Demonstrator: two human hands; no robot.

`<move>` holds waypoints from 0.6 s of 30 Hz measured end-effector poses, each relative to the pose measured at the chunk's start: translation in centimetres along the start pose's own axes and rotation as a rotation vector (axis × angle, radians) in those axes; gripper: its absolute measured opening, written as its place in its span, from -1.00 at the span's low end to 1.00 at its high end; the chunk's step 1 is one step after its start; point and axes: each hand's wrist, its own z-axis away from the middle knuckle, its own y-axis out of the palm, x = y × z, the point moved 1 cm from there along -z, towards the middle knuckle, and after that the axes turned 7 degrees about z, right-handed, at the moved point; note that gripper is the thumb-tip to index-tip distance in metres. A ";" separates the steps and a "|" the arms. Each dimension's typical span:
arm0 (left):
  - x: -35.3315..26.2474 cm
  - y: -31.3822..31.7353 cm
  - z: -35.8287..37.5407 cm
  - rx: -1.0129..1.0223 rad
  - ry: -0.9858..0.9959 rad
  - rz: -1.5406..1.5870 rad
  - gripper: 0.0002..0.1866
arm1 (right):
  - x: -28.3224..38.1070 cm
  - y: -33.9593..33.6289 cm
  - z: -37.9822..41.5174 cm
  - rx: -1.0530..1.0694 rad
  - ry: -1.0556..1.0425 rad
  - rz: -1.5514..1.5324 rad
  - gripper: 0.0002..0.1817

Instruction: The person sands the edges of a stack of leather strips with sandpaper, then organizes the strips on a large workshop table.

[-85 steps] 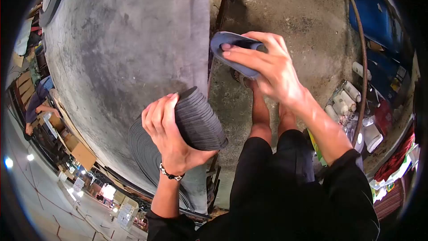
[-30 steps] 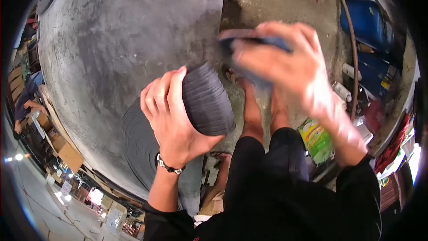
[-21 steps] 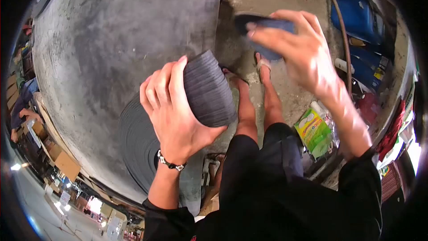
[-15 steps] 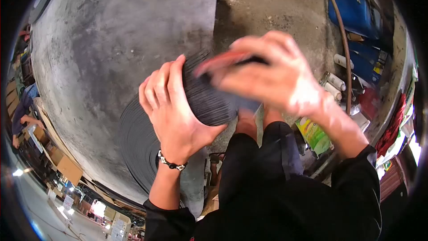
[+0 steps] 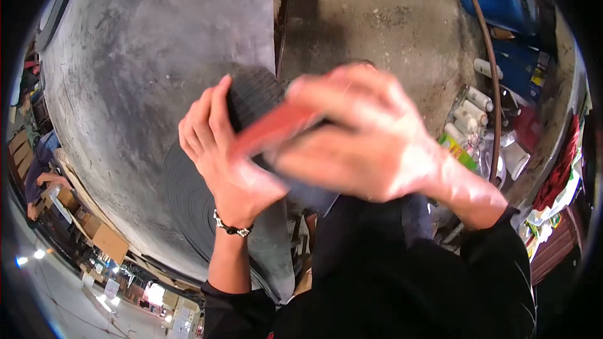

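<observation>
My left hand (image 5: 229, 166), wearing a beaded bracelet, is wrapped round a thick stack of thin black strips (image 5: 254, 95) near the table edge. The strips' ridged edges face up between its fingers and thumb. My right hand (image 5: 383, 135) is closed on a flat red-and-dark object (image 5: 276, 127), smeared by motion; I cannot tell its kind. That object reaches across the stack and overlaps my left thumb in this view. Under my left hand and wrist, a wide coil of black strip (image 5: 182, 191) lies on the grey tabletop (image 5: 157, 44), partly hidden by my arm.
On the right, a blue jerrycan (image 5: 502, 0), several white bottles (image 5: 480, 99) and a brown hose (image 5: 488, 56) line the concrete floor (image 5: 370, 31). Cardboard boxes (image 5: 110, 243) stand beyond the table's left side, near another person's arm (image 5: 55, 180).
Both hands and the black stack have shifted left in view. My right hand has brought the red object further over the stack, down towards my left thumb. The camera view has shifted slightly.
</observation>
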 end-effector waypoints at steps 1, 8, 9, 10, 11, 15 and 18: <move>-0.1 -0.1 -0.1 0.002 0.023 0.000 0.39 | 1.8 0.2 0.0 -0.016 -0.038 -0.060 -0.59; -0.6 -0.2 -0.3 -0.008 0.010 0.003 0.43 | -2.5 -0.8 0.1 0.046 0.107 0.068 -0.45; -0.5 -0.2 -0.3 0.002 -0.006 0.011 0.40 | -0.2 -0.7 -0.3 0.026 0.049 0.000 -0.48; -0.3 0.0 -0.1 -0.006 0.013 -0.007 0.40 | 0.8 -0.2 0.0 0.028 -0.001 -0.021 -0.50; 0.0 0.2 0.0 -0.014 0.032 -0.026 0.39 | 1.7 0.4 0.4 0.031 -0.051 -0.042 -0.53; -1.1 -1.0 -0.5 0.048 0.011 -0.032 0.35 | -6.2 1.3 2.4 0.134 0.229 0.214 -0.52; -1.1 -0.7 -0.5 0.032 0.012 -0.019 0.37 | -2.7 -0.5 0.6 -0.004 0.149 -0.042 -0.54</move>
